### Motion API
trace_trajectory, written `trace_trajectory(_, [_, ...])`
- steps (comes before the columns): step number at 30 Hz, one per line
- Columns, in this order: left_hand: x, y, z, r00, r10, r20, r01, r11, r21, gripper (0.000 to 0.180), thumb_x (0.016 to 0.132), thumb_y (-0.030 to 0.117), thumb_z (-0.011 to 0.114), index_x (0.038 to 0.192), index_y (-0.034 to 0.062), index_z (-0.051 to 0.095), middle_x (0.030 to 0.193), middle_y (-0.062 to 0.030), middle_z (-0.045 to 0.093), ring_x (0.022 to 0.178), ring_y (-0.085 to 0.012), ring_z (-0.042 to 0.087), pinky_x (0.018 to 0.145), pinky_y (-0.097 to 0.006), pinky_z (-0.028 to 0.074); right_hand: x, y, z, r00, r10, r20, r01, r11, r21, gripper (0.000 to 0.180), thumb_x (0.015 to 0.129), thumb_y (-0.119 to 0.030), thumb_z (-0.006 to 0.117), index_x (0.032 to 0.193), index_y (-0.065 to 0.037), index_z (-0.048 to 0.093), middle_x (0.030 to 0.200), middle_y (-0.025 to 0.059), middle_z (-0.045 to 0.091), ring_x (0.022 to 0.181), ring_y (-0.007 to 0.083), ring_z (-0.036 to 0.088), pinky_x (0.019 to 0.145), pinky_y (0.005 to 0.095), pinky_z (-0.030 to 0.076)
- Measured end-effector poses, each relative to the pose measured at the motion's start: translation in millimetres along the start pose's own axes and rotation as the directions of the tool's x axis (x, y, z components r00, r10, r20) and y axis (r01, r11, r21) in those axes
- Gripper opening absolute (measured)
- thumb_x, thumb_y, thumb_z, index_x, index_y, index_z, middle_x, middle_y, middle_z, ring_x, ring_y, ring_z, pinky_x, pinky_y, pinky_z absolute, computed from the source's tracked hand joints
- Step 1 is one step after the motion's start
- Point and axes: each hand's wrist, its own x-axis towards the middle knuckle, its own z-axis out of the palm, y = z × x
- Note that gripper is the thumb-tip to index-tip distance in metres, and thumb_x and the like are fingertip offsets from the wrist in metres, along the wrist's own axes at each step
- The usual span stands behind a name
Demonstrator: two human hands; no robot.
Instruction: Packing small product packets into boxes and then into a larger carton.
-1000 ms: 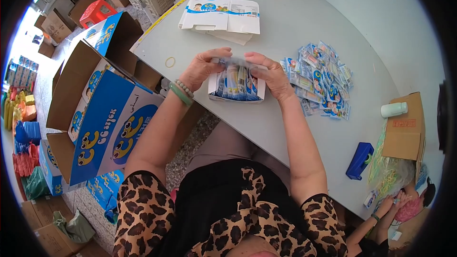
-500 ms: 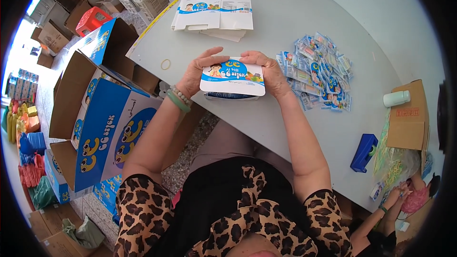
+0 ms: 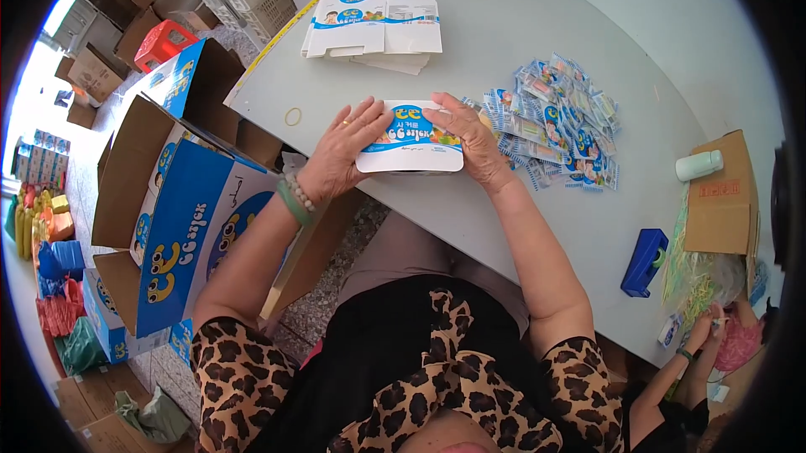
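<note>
A small white and blue printed carton (image 3: pixel 410 159) sits at the table's near edge in front of me, its lid flap facing up. My left hand (image 3: pixel 346 149) grips its left side, fingers laid together over the lid. My right hand (image 3: pixel 472 141) clasps the right side, with fingers reaching over the top corner. A thin dark gap shows under the lid's front edge; what lies inside is hidden. To the right of my right hand spreads a pile of small clear and blue wrapped packets (image 3: pixel 558 125).
Flattened cartons (image 3: pixel 369 25) are stacked at the table's back left, with a rubber band (image 3: pixel 293 116) nearer. On the right are a blue tape dispenser (image 3: pixel 645 262), a white bottle (image 3: pixel 698 166) and a cardboard box (image 3: pixel 720 201). A large open blue carton (image 3: pixel 180 235) stands left. Another person's hands (image 3: pixel 701 331) work lower right.
The carton's lid has come down, narrowing the dark gap at its front. My left hand has shifted from the edge onto the lid; my right fingers have moved further over the top.
</note>
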Motion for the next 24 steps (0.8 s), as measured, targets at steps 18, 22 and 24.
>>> trace_trajectory(18, [8.1,47.8,12.5,0.993,0.096,0.064,-0.114,0.916,0.386,0.066,0.066,0.029,0.076,0.118,0.0007,0.047,0.137,-0.0249,0.040,0.130,-0.0465,0.035,0.111,-0.055,0.024,-39.7,-60.5,20.6,0.895,-0.130,0.427,0.447,0.273,-0.852,0.065,0.065,0.006,0.059,0.128,-0.001,0.043,0.142,0.0189,0.039,0.135,0.0368,0.031,0.113,0.0470,0.024])
trace_trajectory(22, [1.6,37.3,22.6,0.989,0.134,-0.068,-0.093,0.902,0.421,0.053,0.078,0.014,0.058,0.126,-0.0031,0.043,0.132,-0.0239,0.044,0.126,-0.0464,0.039,0.108,-0.053,0.029,-38.1,-61.6,29.7,0.902,-0.086,0.424,0.433,0.162,-0.887,0.075,0.068,0.004,0.062,0.138,0.001,0.035,0.144,0.0192,0.036,0.135,0.0348,0.032,0.113,0.0465,0.024])
trace_trajectory(24, [1.1,35.2,26.1,0.991,0.114,-0.069,-0.073,0.896,0.438,0.053,0.079,0.013,0.055,0.127,-0.0045,0.043,0.131,-0.0239,0.045,0.125,-0.0461,0.040,0.108,-0.052,0.030,-37.2,-59.9,32.1,0.892,-0.093,0.442,0.451,0.121,-0.884,0.075,0.068,0.005,0.062,0.138,0.002,0.035,0.143,0.0194,0.038,0.135,0.0347,0.034,0.113,0.0469,0.025])
